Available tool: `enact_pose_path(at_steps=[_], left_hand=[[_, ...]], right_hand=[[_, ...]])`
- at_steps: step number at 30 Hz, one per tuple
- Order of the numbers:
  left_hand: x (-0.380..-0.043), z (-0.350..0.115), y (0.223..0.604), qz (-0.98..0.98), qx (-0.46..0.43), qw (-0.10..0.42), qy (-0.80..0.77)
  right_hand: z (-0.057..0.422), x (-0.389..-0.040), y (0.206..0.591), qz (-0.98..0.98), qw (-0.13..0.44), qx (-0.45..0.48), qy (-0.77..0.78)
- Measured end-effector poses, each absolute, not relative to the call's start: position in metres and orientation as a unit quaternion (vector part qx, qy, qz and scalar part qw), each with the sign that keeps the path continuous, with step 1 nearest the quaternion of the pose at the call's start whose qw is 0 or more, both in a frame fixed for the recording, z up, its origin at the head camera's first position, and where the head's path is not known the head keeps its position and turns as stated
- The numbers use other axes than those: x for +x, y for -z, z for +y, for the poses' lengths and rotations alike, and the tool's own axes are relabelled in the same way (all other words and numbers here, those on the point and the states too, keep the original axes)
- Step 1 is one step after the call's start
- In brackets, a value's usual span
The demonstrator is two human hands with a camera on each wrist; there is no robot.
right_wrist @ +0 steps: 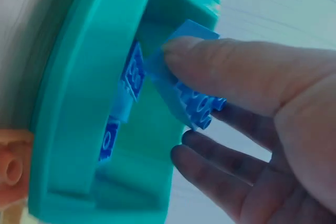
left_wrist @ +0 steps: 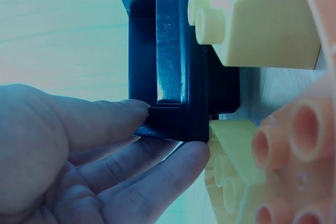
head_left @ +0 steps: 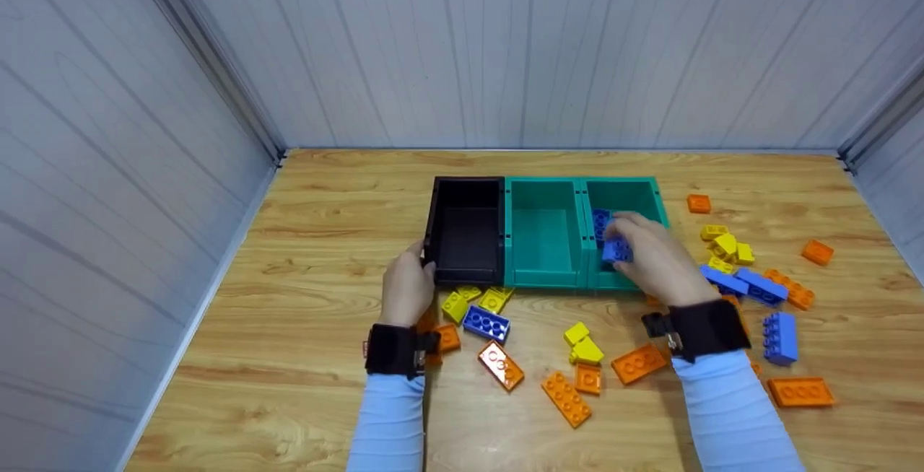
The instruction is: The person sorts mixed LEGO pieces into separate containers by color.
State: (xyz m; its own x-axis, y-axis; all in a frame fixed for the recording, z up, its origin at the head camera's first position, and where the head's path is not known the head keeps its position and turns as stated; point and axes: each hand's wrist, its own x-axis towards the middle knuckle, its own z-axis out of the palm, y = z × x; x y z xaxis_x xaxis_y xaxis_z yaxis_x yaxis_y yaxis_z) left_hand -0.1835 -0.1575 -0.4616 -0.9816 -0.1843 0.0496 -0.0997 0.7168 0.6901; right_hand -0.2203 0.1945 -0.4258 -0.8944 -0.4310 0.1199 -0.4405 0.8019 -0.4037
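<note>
My left hand (head_left: 406, 288) grips the front left corner of the black bin (head_left: 468, 274); in the left wrist view the thumb lies on the rim (left_wrist: 170, 82) and the fingers curl underneath. Over the right green bin (head_left: 628, 192), my right hand (head_left: 660, 259) pinches a blue toy brick (right_wrist: 170, 87) between thumb and fingers. Other blue bricks (right_wrist: 135, 72) lie inside that bin. Between it and the black bin sits the middle green bin (head_left: 545, 234), with nothing in it. The three bins stand side by side.
Yellow bricks (head_left: 494, 300) and a blue brick (head_left: 486, 323) lie before the bins. Orange bricks (head_left: 567, 398) are scattered nearer the front. On the right are more yellow (head_left: 723, 246), blue (head_left: 779, 338) and orange bricks (head_left: 801, 392). Panel walls (head_left: 462, 53) enclose the wooden table (head_left: 289, 356).
</note>
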Motion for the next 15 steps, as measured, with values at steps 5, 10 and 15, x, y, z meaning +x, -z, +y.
enact_pose_path(at_steps=[5, 10, 15], left_hand=[[-0.185, -0.155, 0.461, -0.925, 0.077, 0.05, 0.37], [-0.185, -0.156, 0.462, -0.924, 0.073, 0.056, 0.372], [-0.184, -0.158, 0.463, -0.923, 0.067, 0.061, 0.374]], right_hand=[[0.193, -0.23, 0.428, -0.951, -0.014, 0.241, -0.195], [0.198, -0.225, 0.428, -0.951, -0.012, 0.224, -0.212], [0.21, -0.207, 0.432, -0.947, 0.035, 0.188, -0.259]])
